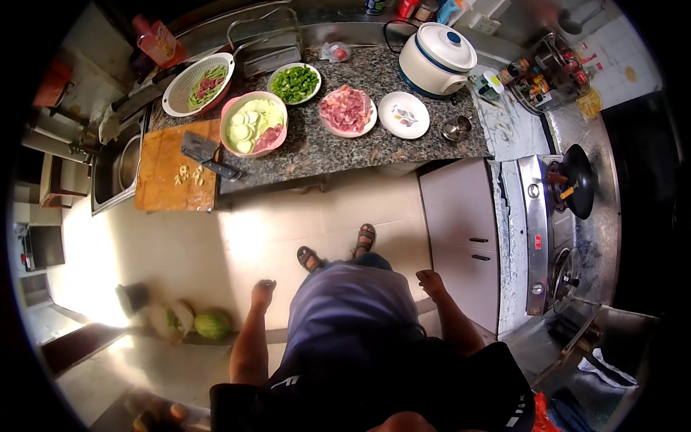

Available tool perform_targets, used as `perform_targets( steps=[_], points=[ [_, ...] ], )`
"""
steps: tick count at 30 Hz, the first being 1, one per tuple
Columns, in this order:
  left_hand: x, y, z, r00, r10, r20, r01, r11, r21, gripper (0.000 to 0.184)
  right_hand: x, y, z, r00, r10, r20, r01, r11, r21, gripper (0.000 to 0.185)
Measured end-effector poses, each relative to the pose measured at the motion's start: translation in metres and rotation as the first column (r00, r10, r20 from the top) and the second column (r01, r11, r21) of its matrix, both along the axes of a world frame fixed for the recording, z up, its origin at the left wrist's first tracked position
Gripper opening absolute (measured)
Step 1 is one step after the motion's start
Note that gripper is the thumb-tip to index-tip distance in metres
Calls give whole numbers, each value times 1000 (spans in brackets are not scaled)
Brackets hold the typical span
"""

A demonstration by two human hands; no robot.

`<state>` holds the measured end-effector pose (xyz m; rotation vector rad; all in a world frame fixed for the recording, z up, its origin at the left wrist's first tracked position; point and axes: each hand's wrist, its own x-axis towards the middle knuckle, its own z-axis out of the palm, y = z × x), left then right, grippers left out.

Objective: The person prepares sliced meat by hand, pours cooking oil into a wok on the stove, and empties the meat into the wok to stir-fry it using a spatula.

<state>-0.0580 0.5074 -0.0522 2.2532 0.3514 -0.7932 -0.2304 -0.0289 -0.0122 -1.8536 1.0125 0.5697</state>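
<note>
My left hand (263, 291) hangs over the floor beside my body, fingers curled in and nothing visible in them. On the other side, my right hand (430, 282) is held near the grey cabinet door (461, 223), also loosely closed and touching nothing. Ahead of me, a cleaver (205, 153) lies on a wooden cutting board (155, 165) with chopped garlic-like pieces (189, 175). A pink bowl (282, 137) holds pale green slices and meat. Beyond it are a plate of chopped green vegetables (295, 83), a plate of raw sliced meat (347, 110) and a patterned white plate (404, 115).
A white colander (173, 101) stands by the sink (115, 173). A white cooker (437, 57) and metal cups (456, 129) sit at the counter's right. On the gas stove (534, 237) are a black wok (578, 180) and a lid (566, 279). A watermelon (212, 325) lies on the floor.
</note>
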Motion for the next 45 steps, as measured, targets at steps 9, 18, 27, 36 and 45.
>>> perform_targets(
  steps=[9, 18, 27, 36, 45],
  points=[
    [4, 2, -7, 998, 52, -25, -54, 996, -71, 35, 12, 15, 25, 998, -41, 45, 42, 999, -8, 35],
    [4, 8, -20, 999, 29, -15, -30, 998, -51, 35, 11, 7, 12, 1000, -17, 24, 18, 1000, -16, 36],
    [1, 8, -26, 998, 62, -22, -63, 995, -73, 34, 16, 0, 7, 1000, 18, 3, -18, 1000, 7, 35],
    [-3, 4, -22, 999, 29, 19, -27, 997, -66, 34, 17, 1, 14, 1000, -6, 9, 6, 1000, -7, 35],
    [-6, 11, -32, 999, 40, 26, -38, 996, -77, 34, 15, 6, 13, 1000, 1, 18, 0, 1000, -30, 35]
  ],
)
